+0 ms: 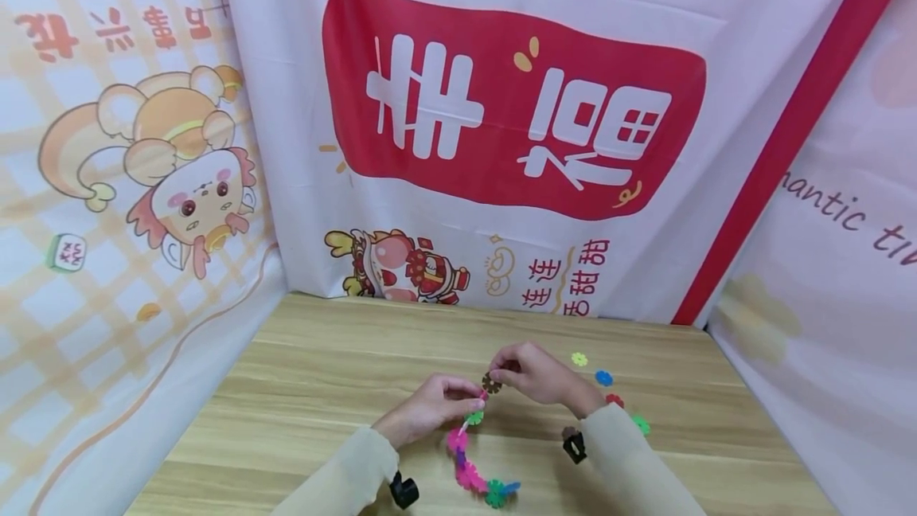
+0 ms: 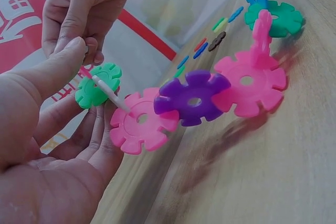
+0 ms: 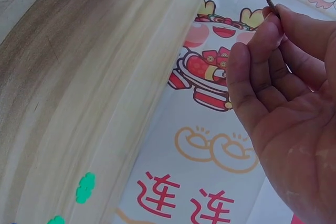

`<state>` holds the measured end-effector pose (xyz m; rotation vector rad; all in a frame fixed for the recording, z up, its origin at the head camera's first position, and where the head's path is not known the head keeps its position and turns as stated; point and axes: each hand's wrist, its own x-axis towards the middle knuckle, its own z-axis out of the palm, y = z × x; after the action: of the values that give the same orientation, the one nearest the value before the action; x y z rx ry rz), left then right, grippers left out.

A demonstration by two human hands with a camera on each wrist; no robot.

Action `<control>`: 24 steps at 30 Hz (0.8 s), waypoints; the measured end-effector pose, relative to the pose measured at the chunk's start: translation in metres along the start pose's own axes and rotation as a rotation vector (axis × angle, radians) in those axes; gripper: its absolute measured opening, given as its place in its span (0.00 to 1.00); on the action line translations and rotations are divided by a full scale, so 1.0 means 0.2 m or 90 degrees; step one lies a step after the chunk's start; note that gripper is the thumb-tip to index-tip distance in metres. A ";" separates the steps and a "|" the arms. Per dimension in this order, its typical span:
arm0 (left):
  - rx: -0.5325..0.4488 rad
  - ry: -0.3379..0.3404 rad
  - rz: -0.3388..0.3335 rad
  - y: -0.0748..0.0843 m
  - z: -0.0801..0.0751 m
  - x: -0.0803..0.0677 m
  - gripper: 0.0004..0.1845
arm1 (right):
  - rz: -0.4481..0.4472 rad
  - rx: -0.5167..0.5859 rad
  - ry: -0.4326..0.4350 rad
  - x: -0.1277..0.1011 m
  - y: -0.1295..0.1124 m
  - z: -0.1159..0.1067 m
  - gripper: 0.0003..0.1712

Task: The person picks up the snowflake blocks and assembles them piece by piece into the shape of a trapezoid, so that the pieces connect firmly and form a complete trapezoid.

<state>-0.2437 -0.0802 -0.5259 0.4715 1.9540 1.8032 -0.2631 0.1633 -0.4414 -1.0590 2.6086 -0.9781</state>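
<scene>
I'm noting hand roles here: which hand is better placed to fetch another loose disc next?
The right hand, I'd judge, once it releases the brown disc: the loose yellow disc and blue disc lie on its side, while the left hand is farther from them and holds the chain.

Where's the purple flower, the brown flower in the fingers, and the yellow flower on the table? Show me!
Purple flower (image 2: 182, 97): left wrist view, flat face, left of its hole.
Brown flower (image 1: 490, 385): head view, near the middle of its face.
Yellow flower (image 1: 579, 359): head view, its middle.

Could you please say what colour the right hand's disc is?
The disc is brown, seen best in the head view.
</scene>
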 end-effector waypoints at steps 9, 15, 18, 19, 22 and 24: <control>0.049 0.018 0.016 0.01 0.02 0.00 0.17 | 0.007 0.003 0.012 0.00 0.01 0.03 0.07; 0.077 0.076 0.041 0.03 0.04 0.00 0.15 | 0.010 0.015 0.054 0.01 0.01 0.05 0.06; 0.060 0.093 0.057 0.03 0.05 0.01 0.14 | 0.009 0.033 0.084 0.02 0.02 0.07 0.05; 0.057 0.094 0.060 0.03 0.06 0.01 0.13 | 0.008 0.038 0.092 0.01 0.03 0.07 0.04; 0.075 0.080 0.073 0.03 0.06 0.01 0.13 | 0.016 0.056 0.101 0.00 0.04 0.09 0.04; 0.093 0.054 0.076 0.03 0.05 0.01 0.13 | 0.019 0.059 0.094 -0.01 0.05 0.10 0.05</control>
<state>-0.2410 -0.0702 -0.5207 0.5788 2.1683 1.7846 -0.2611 0.1602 -0.4632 -0.9574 2.6557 -1.2008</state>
